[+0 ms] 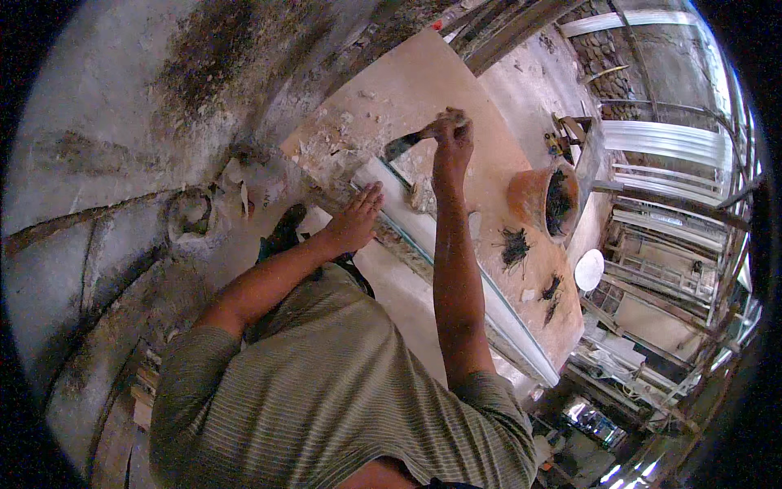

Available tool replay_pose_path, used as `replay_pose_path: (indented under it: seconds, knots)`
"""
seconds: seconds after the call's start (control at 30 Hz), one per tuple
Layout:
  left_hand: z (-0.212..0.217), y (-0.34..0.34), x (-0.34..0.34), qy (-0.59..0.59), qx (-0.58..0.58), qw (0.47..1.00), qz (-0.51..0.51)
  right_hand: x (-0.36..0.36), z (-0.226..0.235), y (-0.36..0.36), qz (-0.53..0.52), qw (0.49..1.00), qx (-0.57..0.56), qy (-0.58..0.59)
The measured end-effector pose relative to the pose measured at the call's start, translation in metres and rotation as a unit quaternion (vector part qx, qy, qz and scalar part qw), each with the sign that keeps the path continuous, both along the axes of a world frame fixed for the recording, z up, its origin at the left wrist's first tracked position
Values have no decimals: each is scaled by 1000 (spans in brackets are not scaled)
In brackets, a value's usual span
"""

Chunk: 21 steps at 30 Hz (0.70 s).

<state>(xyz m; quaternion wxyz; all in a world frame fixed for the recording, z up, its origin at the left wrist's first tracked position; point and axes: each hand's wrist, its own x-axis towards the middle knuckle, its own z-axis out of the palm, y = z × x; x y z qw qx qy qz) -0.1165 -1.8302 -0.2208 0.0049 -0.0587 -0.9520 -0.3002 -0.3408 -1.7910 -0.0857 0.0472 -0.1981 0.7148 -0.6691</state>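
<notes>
Striped shirt fills the foreground. Left hand [356,220] lies flat, fingers spread, on the long white moulding [423,236] along the bench [489,163] edge; right hand [453,134], arm outstretched, grips a scraper [407,145] over it.

The right hand [453,137] is closing over the scraper [407,145], hiding its handle, and the blade's tip is blurring into crumbled plaster. The dark fibres in the clay-coloured bowl [533,200] near the surface's far edge are too small to identify. The person's torso is covering the surface's near edge.
</notes>
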Motion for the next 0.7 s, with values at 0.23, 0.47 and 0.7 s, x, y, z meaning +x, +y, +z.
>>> replay_pose_path:
  seconds: [0.23, 0.47, 0.7]
  knots:
    - [3, 7, -1, -16, 10, 999, 33, -15, -57, -61, -143, 982, -59, -107]
    - [1, 4, 1, -3, 49, 998, 43, -32, -106, -64, -211, 972, -93, -54]
    - [1, -3, -3, -97, 85, 992, -14, 7, -107, -90, -227, 973, -32, -33]
